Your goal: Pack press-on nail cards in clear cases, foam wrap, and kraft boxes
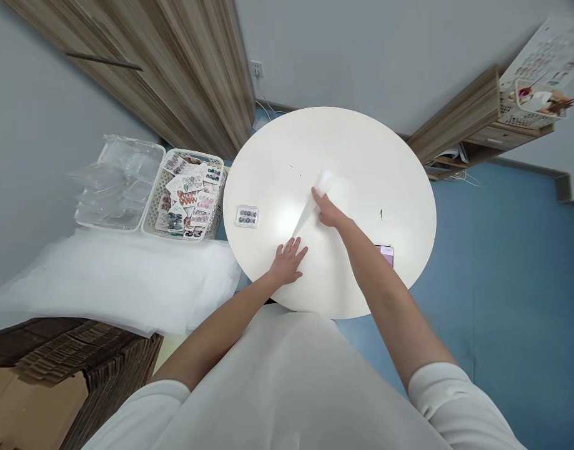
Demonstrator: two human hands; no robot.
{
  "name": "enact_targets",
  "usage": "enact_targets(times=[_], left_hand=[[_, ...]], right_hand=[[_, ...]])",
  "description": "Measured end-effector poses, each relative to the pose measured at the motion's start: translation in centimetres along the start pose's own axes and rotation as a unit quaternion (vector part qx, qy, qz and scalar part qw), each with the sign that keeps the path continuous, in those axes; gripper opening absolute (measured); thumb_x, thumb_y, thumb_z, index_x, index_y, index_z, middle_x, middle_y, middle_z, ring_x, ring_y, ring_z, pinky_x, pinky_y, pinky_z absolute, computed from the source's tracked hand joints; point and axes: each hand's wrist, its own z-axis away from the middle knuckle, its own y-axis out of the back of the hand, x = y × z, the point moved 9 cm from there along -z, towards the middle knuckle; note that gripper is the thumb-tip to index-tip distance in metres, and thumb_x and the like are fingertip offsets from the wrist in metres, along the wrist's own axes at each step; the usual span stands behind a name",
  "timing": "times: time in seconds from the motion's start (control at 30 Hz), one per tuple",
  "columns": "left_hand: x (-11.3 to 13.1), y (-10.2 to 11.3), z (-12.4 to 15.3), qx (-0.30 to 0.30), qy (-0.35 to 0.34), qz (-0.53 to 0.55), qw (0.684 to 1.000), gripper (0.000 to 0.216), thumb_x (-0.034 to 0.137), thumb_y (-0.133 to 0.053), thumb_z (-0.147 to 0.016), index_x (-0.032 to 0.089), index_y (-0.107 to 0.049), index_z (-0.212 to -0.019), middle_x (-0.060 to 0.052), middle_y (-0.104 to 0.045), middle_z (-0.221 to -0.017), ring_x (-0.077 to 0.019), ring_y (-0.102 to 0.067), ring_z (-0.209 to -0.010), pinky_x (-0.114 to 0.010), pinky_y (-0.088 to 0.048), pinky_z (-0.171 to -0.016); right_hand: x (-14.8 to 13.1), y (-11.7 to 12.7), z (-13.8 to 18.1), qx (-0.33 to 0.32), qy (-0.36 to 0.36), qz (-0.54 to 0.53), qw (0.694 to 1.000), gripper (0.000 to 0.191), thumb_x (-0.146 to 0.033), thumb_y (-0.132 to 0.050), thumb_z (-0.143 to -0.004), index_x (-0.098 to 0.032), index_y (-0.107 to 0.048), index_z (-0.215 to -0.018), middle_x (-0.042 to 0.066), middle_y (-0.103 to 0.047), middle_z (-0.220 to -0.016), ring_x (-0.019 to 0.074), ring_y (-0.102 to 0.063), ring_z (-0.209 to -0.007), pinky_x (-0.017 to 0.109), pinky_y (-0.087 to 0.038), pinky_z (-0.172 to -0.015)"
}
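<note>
A thin white sheet [305,217] lies on the round white table [408,187], with a creased edge running between my hands. Its outline blends into the tabletop. Near the lower end of that crease, my left hand [287,262] rests flat with its fingers spread. My right hand [330,211] is at the upper end, index finger stretched along the sheet and the other fingers curled; it seems to pinch the edge. To the left sits a small clear case of press-on nails [247,216], apart from both hands.
A phone [386,254] lies partly behind my right forearm. Left of the table are a white basket of nail cards [186,197], a basket of clear plastic boxes [120,181], a stack of white translucent sheets [122,275] and folded cardboard [34,400]. A wooden shelf [474,119] stands at right.
</note>
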Motion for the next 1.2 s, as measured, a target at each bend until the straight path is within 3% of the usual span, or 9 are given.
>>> enact_targets(times=[0.1,0.2,0.33,0.47,0.57,0.7,0.87,1.0,1.2], left_hand=[[0.0,0.0,0.1,-0.005,-0.014,-0.002,1.000,0.080,0.041,-0.060,-0.066,0.025,-0.021,-0.135,-0.009,-0.007,-0.146,-0.0310,-0.002,-0.132,-0.049,-0.016,-0.100],[0.0,-0.1,0.4,-0.009,-0.025,-0.009,1.000,0.083,0.042,-0.060,-0.066,0.024,-0.018,-0.136,-0.009,-0.007,-0.146,-0.0296,-0.001,-0.132,-0.048,-0.017,-0.100],[-0.5,-0.1,0.9,0.005,-0.007,-0.020,1.000,0.086,0.044,-0.059,-0.065,0.022,-0.015,-0.137,-0.011,-0.007,-0.145,-0.0298,-0.001,-0.132,-0.049,-0.014,-0.101],[-1.0,-0.3,1.0,0.014,0.022,-0.026,0.999,0.087,0.049,-0.056,-0.066,0.019,-0.016,-0.136,-0.012,-0.006,-0.145,-0.0321,0.002,-0.132,-0.053,-0.010,-0.100],[-0.8,-0.3,0.5,0.007,0.018,-0.029,0.999,0.086,0.049,-0.056,-0.066,0.019,-0.016,-0.137,-0.012,-0.005,-0.145,-0.0309,0.003,-0.132,-0.054,-0.009,-0.100],[-0.3,-0.1,-0.5,0.001,0.002,-0.030,1.000,0.086,0.049,-0.056,-0.066,0.020,-0.016,-0.137,-0.011,-0.005,-0.146,-0.0312,0.004,-0.132,-0.053,-0.010,-0.100],[-0.7,0.5,0.1,0.011,0.000,-0.025,1.000,0.084,0.050,-0.054,-0.068,0.020,-0.016,-0.137,-0.011,-0.006,-0.145,-0.0314,0.002,-0.132,-0.052,-0.012,-0.101],[-4.2,2.5,2.4,0.079,0.049,0.005,0.996,0.078,0.051,-0.048,-0.072,0.020,-0.016,-0.136,-0.012,-0.005,-0.145,-0.0295,-0.004,-0.132,-0.049,-0.017,-0.101],[-16.6,5.7,5.6,0.204,0.263,0.153,0.930,0.076,0.044,-0.049,-0.074,0.010,-0.017,-0.135,-0.017,-0.021,-0.141,-0.0274,-0.019,-0.130,-0.041,-0.025,-0.102]], right_hand=[[-2.5,-2.7,-0.5,-0.016,0.041,0.079,0.996,0.078,-0.003,-0.037,-0.073,-0.028,-0.002,-0.138,0.005,-0.018,-0.144,0.0278,-0.007,-0.133,0.055,-0.014,-0.101],[-4.4,-4.3,-1.0,-0.018,0.068,0.134,0.989,0.077,-0.002,-0.036,-0.072,-0.032,-0.007,-0.137,0.001,-0.015,-0.145,0.0271,-0.009,-0.132,0.058,-0.010,-0.100],[-4.5,-2.9,0.4,0.057,0.047,0.137,0.988,0.071,-0.005,-0.032,-0.077,-0.030,-0.004,-0.137,0.003,-0.016,-0.145,0.0255,-0.014,-0.132,0.054,-0.014,-0.101],[-1.8,-1.4,6.2,0.151,-0.053,0.090,0.983,0.060,-0.020,-0.030,-0.084,-0.021,-0.005,-0.138,0.008,-0.015,-0.144,0.0271,-0.010,-0.132,0.048,-0.019,-0.101],[-0.1,-4.7,12.1,0.109,-0.099,0.094,0.985,0.055,-0.030,-0.035,-0.083,-0.019,-0.019,-0.135,0.011,-0.017,-0.144,0.0275,-0.009,-0.132,0.047,-0.018,-0.102],[1.3,-10.5,18.4,0.046,-0.128,0.105,0.985,0.059,-0.036,-0.042,-0.081,-0.021,-0.021,-0.134,0.010,-0.011,-0.145,0.0275,-0.005,-0.133,0.050,-0.016,-0.101],[1.3,-11.8,20.3,0.068,-0.148,0.098,0.982,0.057,-0.036,-0.039,-0.083,-0.020,-0.021,-0.134,0.010,-0.009,-0.145,0.0267,-0.005,-0.133,0.051,-0.012,-0.102],[-0.4,-9.4,18.9,0.126,-0.145,0.060,0.980,0.053,-0.037,-0.038,-0.083,-0.019,-0.028,-0.132,0.009,-0.015,-0.144,0.0260,-0.008,-0.133,0.051,-0.011,-0.103],[-5.8,-8.8,11.5,0.079,-0.087,-0.187,0.975,0.052,-0.031,-0.042,-0.079,-0.021,-0.032,-0.129,0.006,-0.039,-0.133,0.0184,-0.042,-0.117,0.033,-0.036,-0.097]])
